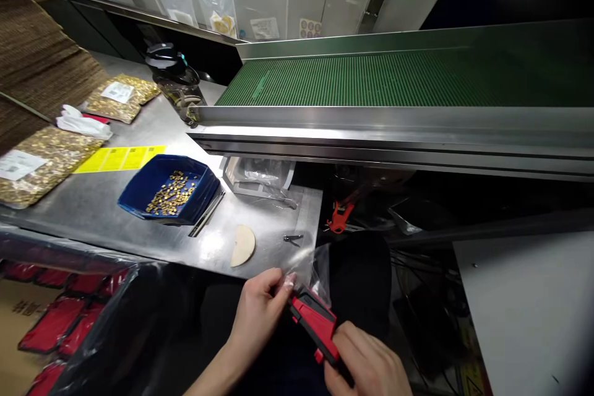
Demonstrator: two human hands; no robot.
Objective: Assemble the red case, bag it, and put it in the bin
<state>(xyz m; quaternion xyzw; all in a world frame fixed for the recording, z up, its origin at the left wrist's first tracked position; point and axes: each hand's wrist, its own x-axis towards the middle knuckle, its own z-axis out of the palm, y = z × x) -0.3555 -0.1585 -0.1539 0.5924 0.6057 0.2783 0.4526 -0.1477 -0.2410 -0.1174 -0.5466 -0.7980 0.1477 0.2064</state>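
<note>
Over my lap, my right hand (366, 359) is closed around the lower end of a red-and-black hand tool (315, 325), whose exact kind I cannot make out. My left hand (266, 297) pinches with thumb and index finger at the tool's upper end, by the edge of a clear plastic bag (321, 275). The bag hangs just behind the tool, and the fingertips partly hide where the two meet. On the metal table (273, 213) beyond lie a small dark metal part (292, 239) and a pale half-round piece (244, 245).
A blue bin (151, 182) holds small brass-coloured pieces, with thin metal rods (206, 213) beside it. Bags of similar pieces (123, 98) lie left. A green conveyor (352, 77) crosses behind. Orange-handled pliers (341, 218) sit beneath it. Red items (53, 325) fill a carton lower left.
</note>
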